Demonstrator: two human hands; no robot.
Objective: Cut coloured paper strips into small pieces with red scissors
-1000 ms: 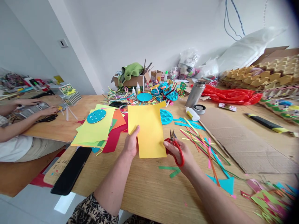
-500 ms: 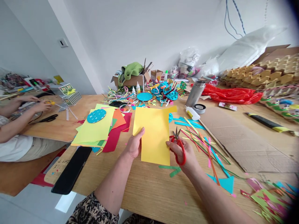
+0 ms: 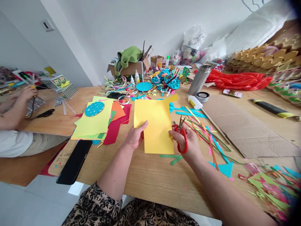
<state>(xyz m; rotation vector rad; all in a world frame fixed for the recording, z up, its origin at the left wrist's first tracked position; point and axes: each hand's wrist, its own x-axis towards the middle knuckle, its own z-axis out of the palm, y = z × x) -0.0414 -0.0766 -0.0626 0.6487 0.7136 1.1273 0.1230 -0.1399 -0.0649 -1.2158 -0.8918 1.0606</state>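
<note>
My left hand [image 3: 137, 134] grips the lower left side of a yellow sheet of paper [image 3: 155, 125], thumb on top and fingers hidden beneath. A partly cut strip sticks out at the sheet's upper right corner. In my right hand [image 3: 188, 141] is a pair of red-handled scissors [image 3: 184, 142], blades pointing away from me and slightly apart. My right thumb tip meets the sheet's right edge; whether it pinches the paper I cannot tell. Green paper strips [image 3: 172, 158] lie just below the sheet. To the left is a stack of coloured paper [image 3: 96, 125] with a blue dotted oval [image 3: 94, 109] on top.
A black phone [image 3: 74, 161] lies at the front left edge. Coloured strips [image 3: 211, 138], a glue bottle [image 3: 194, 102], a steel flask [image 3: 199, 80] and flat cardboard [image 3: 246, 125] are on the right. A box [image 3: 129, 69] stands behind. A co-worker's hands [image 3: 29, 94] are at far left.
The view has tilted down a little, so the table appears higher. My hands keep the same hold on the sheet and scissors. The co-worker's hands have shifted left and up.
</note>
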